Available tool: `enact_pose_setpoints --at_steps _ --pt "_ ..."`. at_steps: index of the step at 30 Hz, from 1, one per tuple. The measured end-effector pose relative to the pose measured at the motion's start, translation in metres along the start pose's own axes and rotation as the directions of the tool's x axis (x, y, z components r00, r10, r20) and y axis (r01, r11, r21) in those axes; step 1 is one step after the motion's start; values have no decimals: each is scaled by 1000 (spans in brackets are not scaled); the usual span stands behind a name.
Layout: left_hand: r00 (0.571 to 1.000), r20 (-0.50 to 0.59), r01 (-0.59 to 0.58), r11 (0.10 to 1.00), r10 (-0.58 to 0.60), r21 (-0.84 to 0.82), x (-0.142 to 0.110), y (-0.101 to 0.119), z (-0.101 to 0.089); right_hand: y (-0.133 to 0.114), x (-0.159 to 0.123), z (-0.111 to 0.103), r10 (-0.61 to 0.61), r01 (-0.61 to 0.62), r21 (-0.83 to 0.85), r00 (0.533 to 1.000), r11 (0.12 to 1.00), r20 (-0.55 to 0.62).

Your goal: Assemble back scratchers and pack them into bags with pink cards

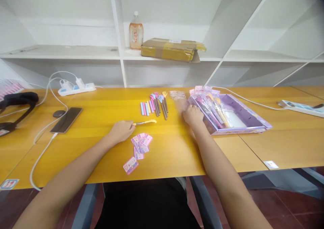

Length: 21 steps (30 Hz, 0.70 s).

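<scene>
My left hand is closed around a small back scratcher, its yellow claw end pointing right over the table. Beyond it lie several back scratchers with brown-grey rods and pink, blue and yellow claws. Short pastel handle tubes form a row beside them. Below the left hand, pink and purple printed cards lie in a loose, overlapping pile. At the left wall of the purple box, my right hand has its fingers curled at a clear plastic bag; the fingertips are partly hidden.
The purple box holds bagged back scratchers. On the left are a phone on a white cable, a power strip and a black headset. Shelves behind hold a bottle and a taped carton.
</scene>
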<state>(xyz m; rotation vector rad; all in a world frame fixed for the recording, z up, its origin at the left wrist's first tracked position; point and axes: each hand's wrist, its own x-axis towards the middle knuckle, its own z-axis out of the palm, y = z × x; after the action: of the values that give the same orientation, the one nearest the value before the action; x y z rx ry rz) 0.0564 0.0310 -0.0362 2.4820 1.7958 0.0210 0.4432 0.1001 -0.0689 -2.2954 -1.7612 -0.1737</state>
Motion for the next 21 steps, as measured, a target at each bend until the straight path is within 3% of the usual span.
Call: enact_pose_setpoints --at_steps 10,14,18,21 --pt "1000 -14 -4 1000 4 -17 0 -2 2 2 4 -15 -6 6 127 1000 992 -2" --pt "997 -76 5 984 -19 -178 0 -3 7 -1 7 -16 -27 75 270 984 960 -175" --pt "968 -237 -61 843 -80 -535 0 2 9 -22 -3 -22 1 266 536 896 801 -445" --pt "953 -304 -194 771 0 -607 -4 11 8 -54 -32 -29 -2 423 658 842 624 -539"
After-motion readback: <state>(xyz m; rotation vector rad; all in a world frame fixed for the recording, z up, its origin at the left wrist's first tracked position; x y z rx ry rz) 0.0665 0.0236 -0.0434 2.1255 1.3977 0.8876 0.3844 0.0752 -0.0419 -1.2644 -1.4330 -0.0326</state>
